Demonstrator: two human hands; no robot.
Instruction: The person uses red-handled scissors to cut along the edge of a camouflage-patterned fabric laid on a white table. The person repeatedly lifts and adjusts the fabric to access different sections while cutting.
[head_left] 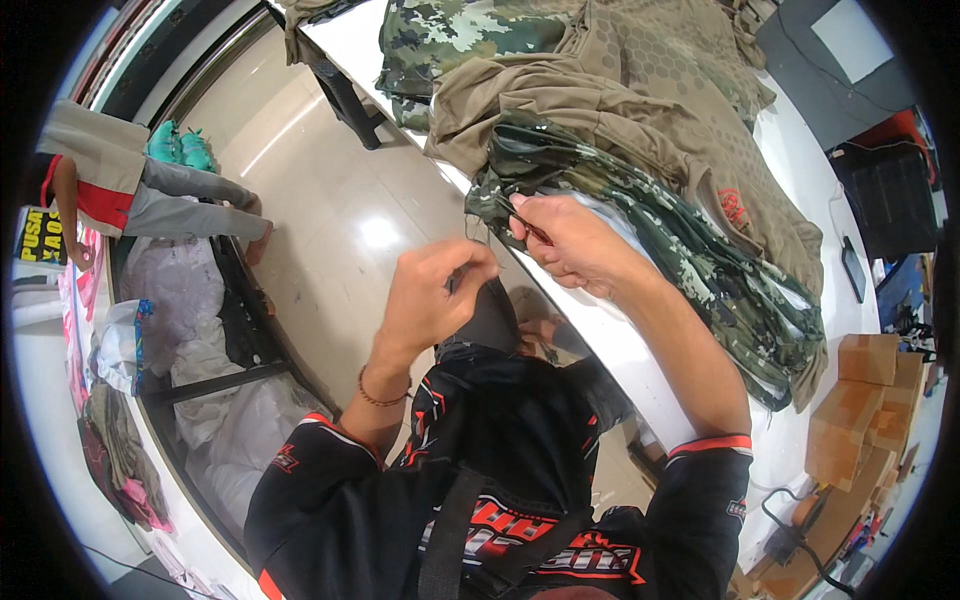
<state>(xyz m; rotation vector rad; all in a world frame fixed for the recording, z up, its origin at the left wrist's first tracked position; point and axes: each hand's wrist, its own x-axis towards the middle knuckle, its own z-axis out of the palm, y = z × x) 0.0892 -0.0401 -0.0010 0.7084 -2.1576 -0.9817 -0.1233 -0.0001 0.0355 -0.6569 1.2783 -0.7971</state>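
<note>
My left hand [428, 298] is raised beside the table edge, its thumb and fingers pinched together. Whatever may be between the fingertips is too fine to make out. To its right, my right hand [575, 245] closes round a small pointed tool [537, 234] with a reddish-brown handle, possibly thread snips; the fingers cover most of it. The tool's tip reaches the near end of a green camouflage garment [660, 235], which lies in long folds along the table. Behind that garment are a tan garment [600, 105] and more camouflage cloth [470, 35].
The white table [800, 160] runs diagonally, with a phone [853, 268] near its far edge. Cardboard boxes [850, 410] stand at the right. A person [150, 195] in grey trousers is at the left, beside a rack [220, 385] holding white plastic bags.
</note>
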